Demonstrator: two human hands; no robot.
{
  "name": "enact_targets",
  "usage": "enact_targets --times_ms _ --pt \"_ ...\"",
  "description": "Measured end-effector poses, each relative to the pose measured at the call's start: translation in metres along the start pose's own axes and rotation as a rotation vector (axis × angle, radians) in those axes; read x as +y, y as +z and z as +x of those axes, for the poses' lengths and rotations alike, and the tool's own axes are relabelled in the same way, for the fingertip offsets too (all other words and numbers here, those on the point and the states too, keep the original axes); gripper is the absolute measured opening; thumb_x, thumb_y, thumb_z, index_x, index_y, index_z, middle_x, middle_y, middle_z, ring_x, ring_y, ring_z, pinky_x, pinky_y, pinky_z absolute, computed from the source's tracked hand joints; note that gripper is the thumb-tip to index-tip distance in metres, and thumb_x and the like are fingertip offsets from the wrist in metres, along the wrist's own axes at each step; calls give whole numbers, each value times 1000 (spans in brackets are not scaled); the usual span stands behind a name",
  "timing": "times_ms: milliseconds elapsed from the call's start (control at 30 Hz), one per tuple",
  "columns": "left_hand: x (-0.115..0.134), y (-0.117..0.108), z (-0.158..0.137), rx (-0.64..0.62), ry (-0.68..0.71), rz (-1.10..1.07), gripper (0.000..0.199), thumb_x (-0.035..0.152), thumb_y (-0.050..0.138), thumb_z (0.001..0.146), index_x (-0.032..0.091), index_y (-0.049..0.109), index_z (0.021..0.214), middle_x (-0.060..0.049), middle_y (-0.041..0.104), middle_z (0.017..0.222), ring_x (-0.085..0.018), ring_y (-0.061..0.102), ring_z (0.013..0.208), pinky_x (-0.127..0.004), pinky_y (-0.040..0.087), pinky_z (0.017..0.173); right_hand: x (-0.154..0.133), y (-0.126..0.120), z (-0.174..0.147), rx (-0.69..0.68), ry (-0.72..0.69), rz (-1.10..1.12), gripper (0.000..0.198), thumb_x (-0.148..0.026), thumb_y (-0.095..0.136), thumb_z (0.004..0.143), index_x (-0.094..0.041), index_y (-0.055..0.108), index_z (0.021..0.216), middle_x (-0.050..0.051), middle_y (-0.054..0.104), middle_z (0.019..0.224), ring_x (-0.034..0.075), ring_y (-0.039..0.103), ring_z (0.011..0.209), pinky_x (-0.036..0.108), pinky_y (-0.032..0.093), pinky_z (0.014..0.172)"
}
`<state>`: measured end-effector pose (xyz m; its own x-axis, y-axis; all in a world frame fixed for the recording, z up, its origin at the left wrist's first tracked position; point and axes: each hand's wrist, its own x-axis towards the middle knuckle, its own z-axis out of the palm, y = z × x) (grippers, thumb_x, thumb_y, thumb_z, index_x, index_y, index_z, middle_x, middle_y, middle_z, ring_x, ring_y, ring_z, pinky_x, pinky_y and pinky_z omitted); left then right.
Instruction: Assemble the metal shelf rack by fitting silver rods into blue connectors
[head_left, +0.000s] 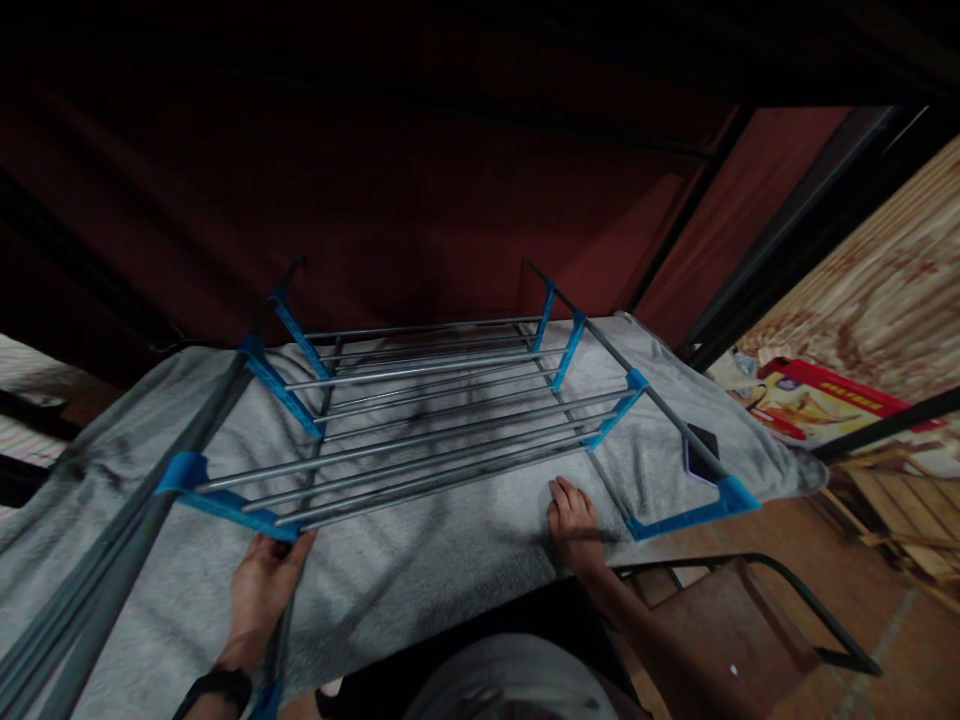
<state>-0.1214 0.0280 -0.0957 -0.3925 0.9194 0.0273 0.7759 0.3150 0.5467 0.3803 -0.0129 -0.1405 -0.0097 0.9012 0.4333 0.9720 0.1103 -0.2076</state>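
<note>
A rack (420, 440) of slim grey metal tubes and bright blue plastic pieces lies across a rumpled grey plush cloth (465, 570), in front of the person and between them and a dark red panel (390, 220). Its long side rails run away from the person, and slender crossbars span the gap in sets, joined at each end to blue pieces that slant between an upper and a lower rail. At the near right corner, another blue end piece (694, 512) links the two rails. On the left, several grey poles (97, 590) run close together toward the lower edge of the view. The left hand (262, 590), with a dark band (217, 690) at its wrist, is closed on the lower end of the near left blue bracket (225, 510), thumb on one side and fingers on the other (the grip is partly hidden by the plastic). The right hand (574, 525) rests on the cloth inside the right rails, its fingers loosely bent, lying close beside one another and holding nothing. A phone (701, 455) lies just beyond the right upper rail, near the cloth's edge.
</note>
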Motion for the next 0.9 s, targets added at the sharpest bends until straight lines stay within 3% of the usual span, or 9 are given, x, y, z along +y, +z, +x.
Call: enact_targets --times_ms 433,733,900 --pt "2 -2 -2 -27 -16 8 42 63 50 79 22 57 85 -9 64 87 -28 64 81 -38 51 77 -1 1 1 8 6 -6 43 -17 39 99 -16 56 139 16 62 135 27 57 124 48 42 109" --pt "-5 2 6 -64 -21 148 44 65 43 81 22 55 79 -13 64 90 -32 64 89 -43 53 85 -5 -2 -4 -35 56 -13 45 -16 40 99 -16 54 141 14 62 139 25 55 129 51 30 119" --pt "-13 6 10 -39 33 147 45 67 42 80 24 52 75 -12 60 82 -36 63 86 -48 53 81 3 -1 0 25 187 199 40 -13 44 91 -19 65 124 11 65 130 22 59 123 43 44 111"
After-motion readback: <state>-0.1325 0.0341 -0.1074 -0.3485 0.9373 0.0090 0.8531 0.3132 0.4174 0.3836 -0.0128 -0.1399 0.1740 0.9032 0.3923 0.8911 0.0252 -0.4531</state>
